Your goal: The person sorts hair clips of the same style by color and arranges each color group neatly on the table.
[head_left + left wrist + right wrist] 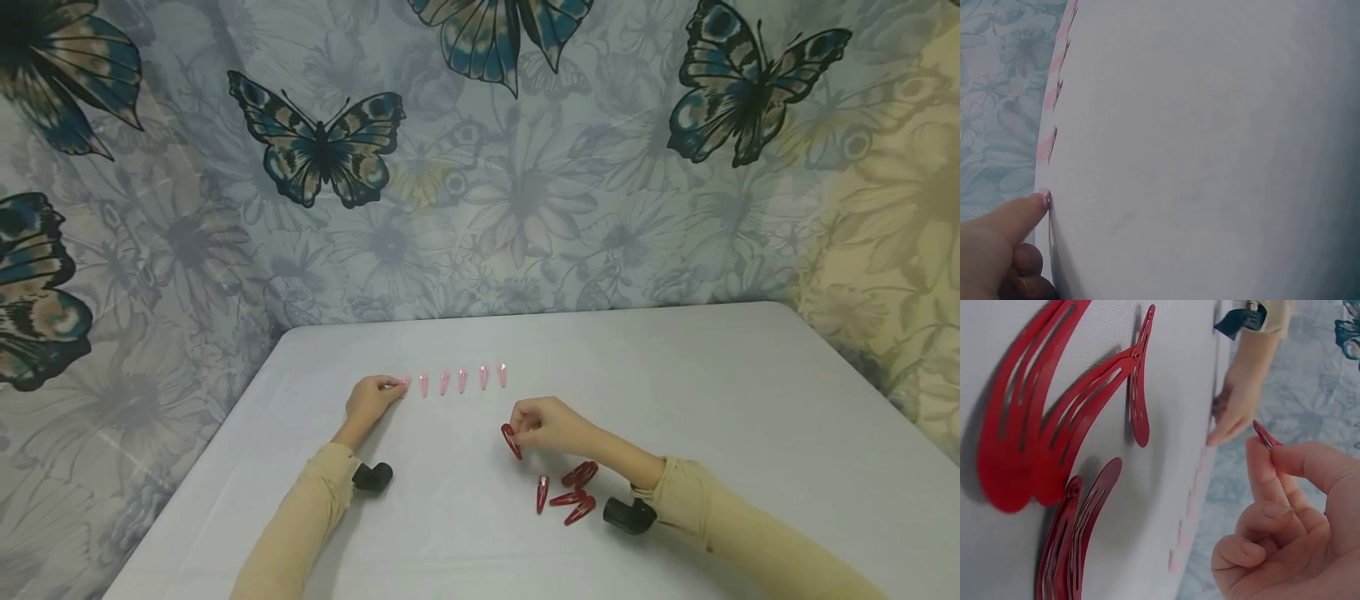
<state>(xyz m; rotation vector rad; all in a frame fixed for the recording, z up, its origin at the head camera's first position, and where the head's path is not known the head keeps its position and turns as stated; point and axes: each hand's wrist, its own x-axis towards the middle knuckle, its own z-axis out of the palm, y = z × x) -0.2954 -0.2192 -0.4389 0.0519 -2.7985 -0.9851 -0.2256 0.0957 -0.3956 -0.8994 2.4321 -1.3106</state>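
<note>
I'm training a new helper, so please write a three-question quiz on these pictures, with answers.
1. Which colour is the hair clip in the right grip: A pink, B black or C red?
2. True or false: in the head view, the left grip is at the right end of the pink row.
3. Which lies nearer the far edge of the table: the pink row or the loose red clips?

Key: 1. C. 2. False; it is at the left end. 3. The pink row.

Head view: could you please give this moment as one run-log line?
Left hand: touching leftmost pink clip in row | right hand: pinching red clip | other red clips: on white table
</note>
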